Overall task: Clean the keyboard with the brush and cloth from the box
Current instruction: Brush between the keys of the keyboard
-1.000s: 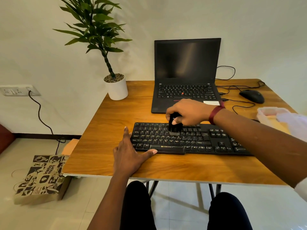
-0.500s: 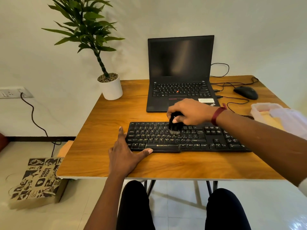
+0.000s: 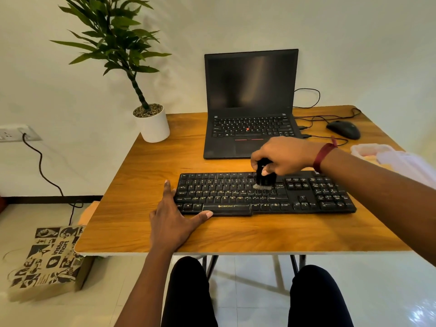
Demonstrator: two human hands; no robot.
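Small black brush [image 3: 264, 177]: gripped by right hand [image 3: 283, 155], bristles on flat black plastic keyboard [image 3: 264, 197]. Left hand [image 3: 173, 219]: laid flat, fingers straight, against keyboard's left corner.

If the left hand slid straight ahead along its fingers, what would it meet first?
Likely nothing soon: the left hand lies flat beside the black keyboard, with bare wooden table ahead; farther on, perhaps the white plant pot.

Warm dim light, soft shadows, edges warped
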